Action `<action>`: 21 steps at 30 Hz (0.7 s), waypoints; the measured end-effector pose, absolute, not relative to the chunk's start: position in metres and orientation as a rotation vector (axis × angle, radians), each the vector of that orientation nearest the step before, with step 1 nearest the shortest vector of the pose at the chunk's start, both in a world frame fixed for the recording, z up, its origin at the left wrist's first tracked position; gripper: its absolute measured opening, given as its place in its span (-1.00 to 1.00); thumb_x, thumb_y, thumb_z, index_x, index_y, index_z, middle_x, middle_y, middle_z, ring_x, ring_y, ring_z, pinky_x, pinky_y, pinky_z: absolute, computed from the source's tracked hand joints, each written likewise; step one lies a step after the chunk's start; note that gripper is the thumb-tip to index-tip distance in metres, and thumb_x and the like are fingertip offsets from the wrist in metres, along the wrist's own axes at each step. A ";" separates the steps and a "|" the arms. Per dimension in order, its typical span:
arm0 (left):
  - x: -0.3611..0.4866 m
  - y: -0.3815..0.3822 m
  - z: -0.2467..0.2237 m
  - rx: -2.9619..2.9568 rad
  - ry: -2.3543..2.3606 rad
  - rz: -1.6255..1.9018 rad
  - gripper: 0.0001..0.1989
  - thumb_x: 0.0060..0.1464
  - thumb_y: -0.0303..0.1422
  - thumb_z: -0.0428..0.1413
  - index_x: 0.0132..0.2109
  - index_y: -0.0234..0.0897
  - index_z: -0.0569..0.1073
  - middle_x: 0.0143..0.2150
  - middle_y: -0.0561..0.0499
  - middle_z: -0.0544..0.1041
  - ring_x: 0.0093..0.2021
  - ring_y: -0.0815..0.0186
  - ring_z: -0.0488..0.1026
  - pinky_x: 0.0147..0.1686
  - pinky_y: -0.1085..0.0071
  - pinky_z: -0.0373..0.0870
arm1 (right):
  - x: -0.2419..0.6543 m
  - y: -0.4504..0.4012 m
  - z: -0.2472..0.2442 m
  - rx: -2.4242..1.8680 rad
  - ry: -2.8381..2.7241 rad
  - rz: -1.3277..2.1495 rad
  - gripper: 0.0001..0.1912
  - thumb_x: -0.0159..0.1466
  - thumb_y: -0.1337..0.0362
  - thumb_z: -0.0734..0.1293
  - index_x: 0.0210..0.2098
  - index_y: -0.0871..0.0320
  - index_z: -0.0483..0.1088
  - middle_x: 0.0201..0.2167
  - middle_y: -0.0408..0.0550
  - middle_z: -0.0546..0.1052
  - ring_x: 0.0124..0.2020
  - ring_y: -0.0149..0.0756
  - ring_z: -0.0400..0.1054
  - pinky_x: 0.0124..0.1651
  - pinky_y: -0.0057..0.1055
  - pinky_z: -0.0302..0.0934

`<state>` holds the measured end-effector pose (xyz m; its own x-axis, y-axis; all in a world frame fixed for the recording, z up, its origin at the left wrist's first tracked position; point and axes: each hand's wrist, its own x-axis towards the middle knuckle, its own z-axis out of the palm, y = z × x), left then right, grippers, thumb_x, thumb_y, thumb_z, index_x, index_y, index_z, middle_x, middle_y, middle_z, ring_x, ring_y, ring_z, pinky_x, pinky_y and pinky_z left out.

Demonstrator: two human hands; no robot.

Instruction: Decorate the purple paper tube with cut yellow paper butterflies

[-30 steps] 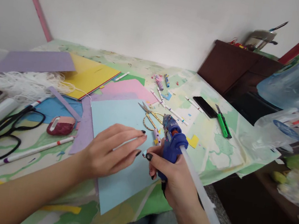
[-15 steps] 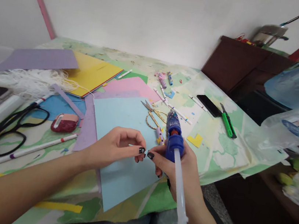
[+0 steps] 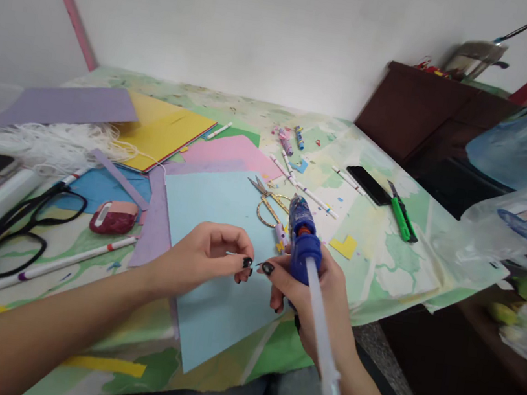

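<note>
My right hand (image 3: 322, 297) is wrapped round a blue hot glue gun (image 3: 306, 249), its nozzle pointing away from me. A long white glue stick (image 3: 322, 336) runs out of its back towards me. My left hand (image 3: 215, 259) is closed in a pinch just left of it, above a light blue paper sheet (image 3: 206, 327). A thin pale sliver shows at the left fingertips, too small to name. The tips of both hands are slightly apart. Gold-handled scissors (image 3: 270, 202) lie on the sheet beyond my hands, beside a small purple-and-yellow patterned roll (image 3: 280, 238).
Black glasses (image 3: 32, 237), a maroon earbud case (image 3: 114, 217), white string (image 3: 65, 143) and coloured papers (image 3: 169, 135) lie left. A phone (image 3: 368, 185), a green box cutter (image 3: 402, 217), a yellow paper piece (image 3: 344, 245) and several white markers (image 3: 315, 199) are on the right.
The glue gun has shifted slightly left and tilted, its stick's back end swinging a little to the right. My left hand has drawn slightly left, widening the gap between the fingertips.
</note>
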<state>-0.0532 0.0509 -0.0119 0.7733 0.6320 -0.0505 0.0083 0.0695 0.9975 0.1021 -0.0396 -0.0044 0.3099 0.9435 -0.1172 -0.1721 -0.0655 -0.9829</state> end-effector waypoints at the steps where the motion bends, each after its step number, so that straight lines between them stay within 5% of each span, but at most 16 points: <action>1: -0.053 0.051 -0.012 1.441 0.569 0.550 -0.91 0.05 -0.47 0.11 -0.42 -0.31 0.44 -0.51 0.08 0.46 -0.45 0.44 0.39 -0.39 0.52 0.31 | 0.103 -0.041 -0.005 -1.279 -0.801 1.069 -0.68 -0.03 0.35 0.48 -0.37 0.11 0.27 -0.58 -0.25 0.49 -0.74 -0.48 0.26 -0.66 -0.51 0.19; 8: -0.054 0.052 -0.011 1.487 0.739 0.892 -0.91 0.04 -0.49 0.11 -0.42 -0.31 0.46 -0.53 0.11 0.46 -0.48 0.49 0.37 -0.44 0.59 0.28 | 0.110 -0.068 -0.018 -1.191 -0.875 1.024 -0.79 0.22 0.15 0.29 -0.30 0.18 0.40 -0.63 -0.13 0.44 -0.63 -0.39 0.28 -0.57 -0.45 0.12; 21: -0.055 0.050 -0.011 1.533 0.782 1.024 -0.96 0.00 -0.47 0.12 -0.39 -0.34 0.45 -0.54 0.12 0.38 -0.54 0.52 0.23 -0.57 0.57 0.14 | 0.101 -0.092 -0.042 -1.340 -1.028 1.045 -0.73 0.24 0.14 0.28 -0.50 0.18 0.35 -0.67 -0.17 0.33 -0.63 -0.43 0.19 -0.55 -0.46 0.08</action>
